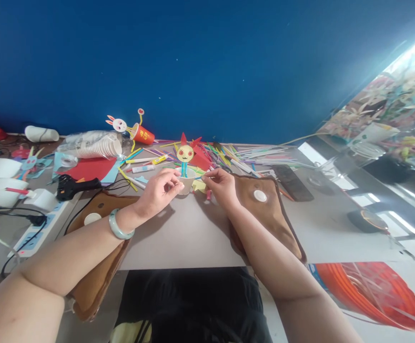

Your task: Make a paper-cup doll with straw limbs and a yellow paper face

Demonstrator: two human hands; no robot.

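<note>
A pale paper cup (186, 189) stands in the middle of the table. Two blue straw lengths rise from it and carry a round yellow paper face (185, 153) with red pointed ears. At the cup's left side is my left hand (161, 188), fingers curled and thumb against the cup wall. My right hand (222, 186) pinches a short blue piece (197, 178), seemingly a straw, at the cup's right rim. Beside the cup, below my right fingertips, lies a yellow paper scrap (200, 186). Part of the cup is hidden by my left fingers.
Loose straws and markers lie behind the cup. A finished-looking rabbit figure on a red cup (143, 134) leans near the wall. To the left are a black glue gun (76, 186), stacked paper cups (98, 145) and a power strip (37, 233). Brown cushions (264, 214) flank the work area.
</note>
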